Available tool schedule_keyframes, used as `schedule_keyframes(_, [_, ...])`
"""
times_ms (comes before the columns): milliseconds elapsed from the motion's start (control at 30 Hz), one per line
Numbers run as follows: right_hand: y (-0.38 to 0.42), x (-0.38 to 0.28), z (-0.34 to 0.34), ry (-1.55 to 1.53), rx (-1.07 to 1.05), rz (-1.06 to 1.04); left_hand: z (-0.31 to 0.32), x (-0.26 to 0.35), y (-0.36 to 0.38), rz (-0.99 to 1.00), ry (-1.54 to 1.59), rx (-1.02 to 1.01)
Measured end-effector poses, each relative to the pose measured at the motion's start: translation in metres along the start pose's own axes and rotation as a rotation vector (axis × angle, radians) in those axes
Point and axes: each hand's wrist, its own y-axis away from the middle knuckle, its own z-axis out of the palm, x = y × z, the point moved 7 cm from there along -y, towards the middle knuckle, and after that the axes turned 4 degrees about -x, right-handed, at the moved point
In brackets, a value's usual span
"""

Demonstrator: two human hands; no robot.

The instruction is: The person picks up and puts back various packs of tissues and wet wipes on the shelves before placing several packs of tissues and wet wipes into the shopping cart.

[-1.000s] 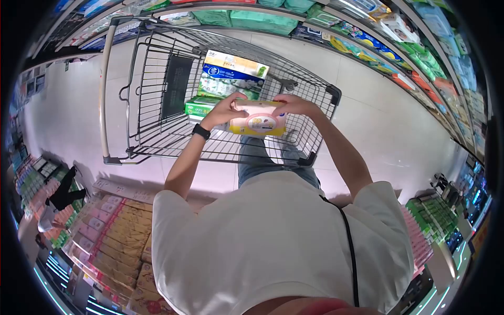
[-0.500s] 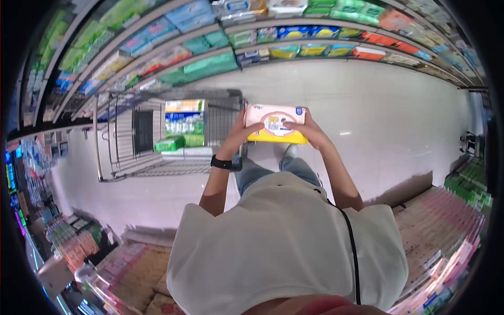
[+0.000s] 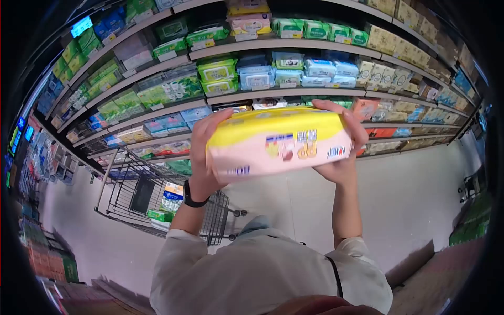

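Note:
A pink and yellow soft pack [image 3: 278, 144] is held up before my chest, its printing upside down and a yellow side facing upward. My left hand [image 3: 206, 144] grips its left end, with a dark band on the wrist. At the right end, my right hand [image 3: 344, 142] is wrapped round the pack, fingers over the top and thumb side below. Similar pink and yellow packs [image 3: 250, 23] sit on an upper shelf beyond.
A wire shopping cart [image 3: 212, 218] stands at the left with several packages [image 3: 170, 199] inside. Long curved shelves [image 3: 294, 92] of packaged goods span the front. Stacked boxes [image 3: 441, 278] lie at the lower right, above the pale floor [image 3: 283, 205].
Both hands have raised the pack closer to the camera and turned it over, so its printing is now upside down. The view has tilted up, showing more of the shelves.

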Motion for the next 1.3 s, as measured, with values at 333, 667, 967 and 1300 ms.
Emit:
schedule_keyframes(333, [-0.012,0.144,0.000,0.253,0.140,-0.373,0.069,-0.108,-0.027,0.287,-0.198,0.368])
schedule_keyframes(667, [-0.146,0.431,0.027,0.409,-0.157,0.102,0.162,-0.359,-0.154,-0.091,-0.178,0.420])
schedule_keyframes(967, [-0.196,0.542,0.031,0.612,-0.473,0.242,0.230,-0.467,-0.178,-0.310,-0.249,0.312])
schedule_keyframes(1300, [-0.168,0.541,0.016,0.566,-0.449,0.313,0.252,-0.472,-0.174,-0.606,-0.280,-0.115])
